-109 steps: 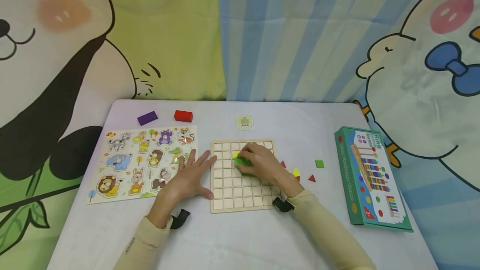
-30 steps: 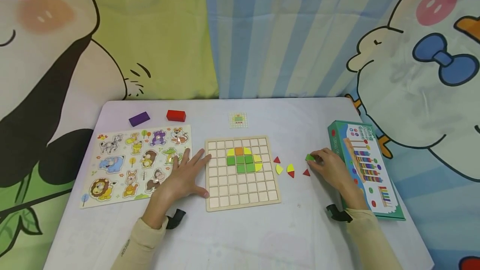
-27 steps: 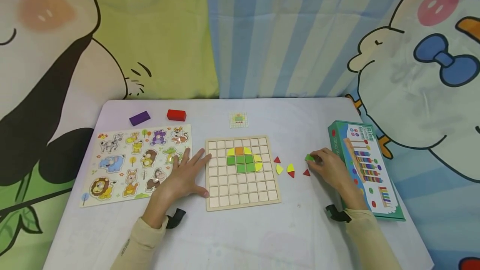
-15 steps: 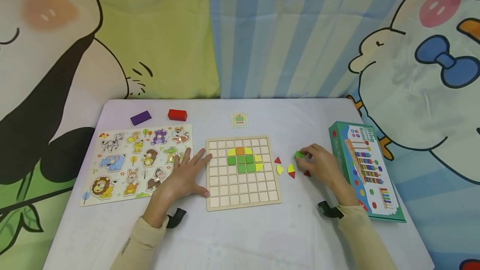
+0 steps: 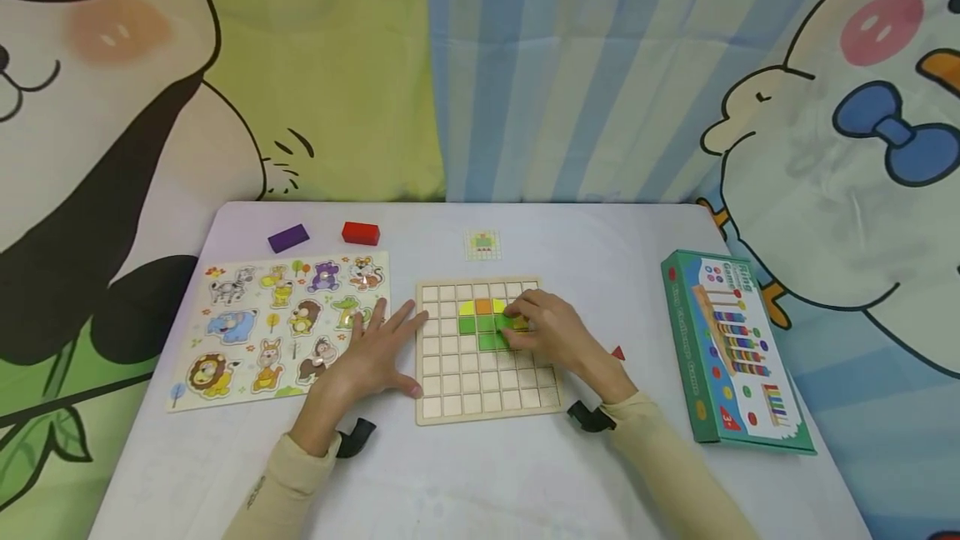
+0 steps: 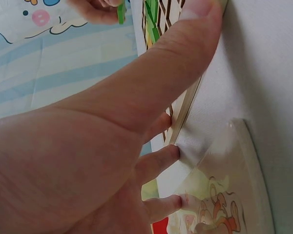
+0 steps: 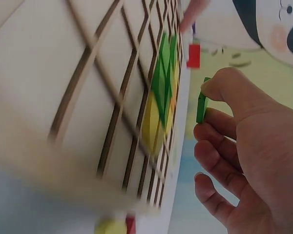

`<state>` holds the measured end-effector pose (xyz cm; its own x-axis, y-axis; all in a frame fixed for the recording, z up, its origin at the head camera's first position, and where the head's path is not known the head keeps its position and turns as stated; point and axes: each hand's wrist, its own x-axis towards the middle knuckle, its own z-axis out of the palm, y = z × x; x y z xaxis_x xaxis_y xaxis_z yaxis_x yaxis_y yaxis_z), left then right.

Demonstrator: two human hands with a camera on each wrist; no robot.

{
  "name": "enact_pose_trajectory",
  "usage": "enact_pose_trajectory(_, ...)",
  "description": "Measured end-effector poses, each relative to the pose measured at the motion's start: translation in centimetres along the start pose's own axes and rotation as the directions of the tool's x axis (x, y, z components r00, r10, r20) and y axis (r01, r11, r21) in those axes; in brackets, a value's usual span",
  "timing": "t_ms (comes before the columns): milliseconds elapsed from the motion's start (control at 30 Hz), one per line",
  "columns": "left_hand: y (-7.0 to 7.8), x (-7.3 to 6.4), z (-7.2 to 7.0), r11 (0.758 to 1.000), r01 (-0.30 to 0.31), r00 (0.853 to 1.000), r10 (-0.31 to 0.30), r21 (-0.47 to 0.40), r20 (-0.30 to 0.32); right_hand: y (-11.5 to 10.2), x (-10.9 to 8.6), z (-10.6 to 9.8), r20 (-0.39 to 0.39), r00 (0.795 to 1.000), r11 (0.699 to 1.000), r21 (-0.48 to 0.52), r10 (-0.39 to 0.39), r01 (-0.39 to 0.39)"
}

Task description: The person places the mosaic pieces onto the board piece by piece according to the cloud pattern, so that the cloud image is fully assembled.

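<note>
A wooden grid board (image 5: 457, 394) lies in the middle of the table in the head view. Green tiles (image 5: 487, 342), yellow rounded pieces (image 5: 467, 307) and an orange square (image 5: 483, 306) sit in its upper cells. Above these, my right hand (image 5: 558, 336) pinches a green square tile (image 7: 202, 105) between thumb and fingertips; the right wrist view shows it raised off the board. My left hand (image 5: 371, 361) is spread at the board's left edge. In the left wrist view its thumb (image 6: 185, 29) and a finger touch that edge. My right hand hides part of the pattern.
An animal puzzle board (image 5: 255, 294) lies at left, partly under my left hand. Behind it are a purple block (image 5: 288, 238) and a red block (image 5: 361, 233). A small pattern card (image 5: 482, 245) lies behind the grid. At right are a red triangle (image 5: 618, 353) and a green box (image 5: 738, 357).
My right hand has carried the green square tile leftward from beside the box to above the grid. Before that, it was over the grid and then went to the tile. My left hand stays put.
</note>
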<state>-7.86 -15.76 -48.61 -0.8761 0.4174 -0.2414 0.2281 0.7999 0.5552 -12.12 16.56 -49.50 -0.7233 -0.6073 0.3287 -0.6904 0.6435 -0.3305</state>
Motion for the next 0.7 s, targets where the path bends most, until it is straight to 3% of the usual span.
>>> enact_pose_trajectory(267, 0.2, 0.0, -0.1, 1.0, -0.002, 1.0, 0.003, 0.02, -0.002, -2.7, 2.0, 2.5, 0.012, 0.991, 0.991, -0.011, -0.134, 0.134)
enact_pose_trajectory(467, 0.4, -0.1, -0.2, 1.0, -0.014, 1.0, 0.014, 0.021, -0.005, -3.2, 2.1, 3.4, 0.025, 0.987, 0.986, -0.037, -0.16, 0.161)
enact_pose_trajectory(700, 0.2, 0.0, -0.3, 1.0, -0.011, 1.0, 0.011, 0.025, -0.002, -3.3, 1.8, 3.8, 0.091, 0.986, 0.987, -0.068, -0.142, 0.148)
